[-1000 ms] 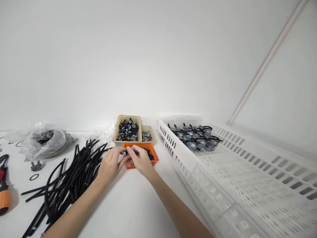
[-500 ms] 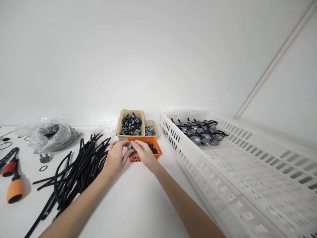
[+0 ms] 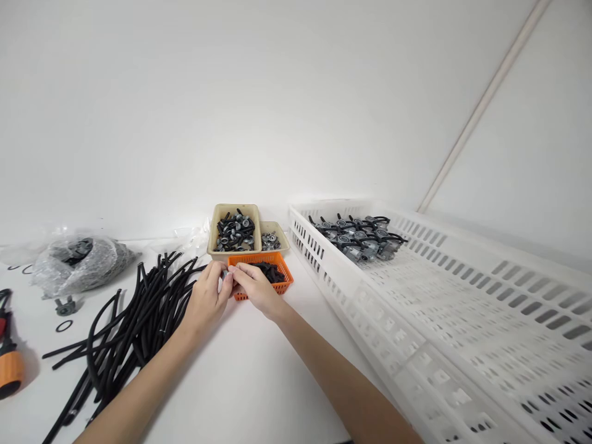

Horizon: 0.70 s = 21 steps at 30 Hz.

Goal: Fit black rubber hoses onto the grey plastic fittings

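Note:
My left hand (image 3: 210, 293) and my right hand (image 3: 253, 288) meet at the front left corner of an orange basket (image 3: 287, 279), which holds small black parts (image 3: 272, 272). Between the fingertips a small grey round part (image 3: 224, 274) shows, mostly covered. The left fingers are closed round it, and the right thumb and fingers pinch at its side. Behind the basket stands a beige tray (image 3: 257, 217) of grey and black fittings (image 3: 235, 231). A smaller beige tray (image 3: 283, 245) with metal-looking parts (image 3: 271, 240) sits beside it.
Black tubes (image 3: 139, 320) lie in a heap at the left. Beyond them are a plastic bag of parts (image 3: 87, 265), a grey fitting (image 3: 65, 306), a black ring (image 3: 64, 325) and an orange-handled tool (image 3: 10, 370). A large white crate (image 3: 342, 302) holding assembled pieces (image 3: 361, 237) fills the right.
The view has turned slightly right, so things sit further left. My fingers have closed more over the grey part, which shows less than before.

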Each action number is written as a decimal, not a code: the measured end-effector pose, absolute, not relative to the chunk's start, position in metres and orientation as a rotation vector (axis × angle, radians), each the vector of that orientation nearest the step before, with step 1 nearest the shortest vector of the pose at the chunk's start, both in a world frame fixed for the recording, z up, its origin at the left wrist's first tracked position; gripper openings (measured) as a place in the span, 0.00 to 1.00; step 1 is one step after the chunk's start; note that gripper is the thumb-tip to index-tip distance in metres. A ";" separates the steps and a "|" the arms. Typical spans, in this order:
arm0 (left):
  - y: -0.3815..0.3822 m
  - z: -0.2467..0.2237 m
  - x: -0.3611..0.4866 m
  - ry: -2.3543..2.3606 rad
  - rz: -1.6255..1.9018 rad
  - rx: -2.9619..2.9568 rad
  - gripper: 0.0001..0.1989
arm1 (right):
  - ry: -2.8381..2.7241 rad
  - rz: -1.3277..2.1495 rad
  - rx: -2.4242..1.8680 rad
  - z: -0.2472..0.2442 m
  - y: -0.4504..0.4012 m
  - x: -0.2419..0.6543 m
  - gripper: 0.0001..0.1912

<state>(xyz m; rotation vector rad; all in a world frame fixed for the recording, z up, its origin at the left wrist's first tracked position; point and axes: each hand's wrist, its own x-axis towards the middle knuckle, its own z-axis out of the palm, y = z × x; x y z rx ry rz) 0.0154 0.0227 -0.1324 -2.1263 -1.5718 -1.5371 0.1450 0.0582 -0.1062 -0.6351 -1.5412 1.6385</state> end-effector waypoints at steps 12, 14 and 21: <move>0.024 -0.124 0.018 -1.762 -1.900 -2.099 0.19 | -1.514 1.677 -0.604 -0.106 0.051 0.141 0.26; 0.025 -0.123 0.017 -1.817 -1.918 -2.085 0.19 | -1.499 1.695 -0.583 -0.108 0.052 0.140 0.26; 0.032 -0.130 0.009 -2.026 -2.094 -2.071 0.18 | -1.596 1.563 -0.643 -0.113 0.055 0.140 0.27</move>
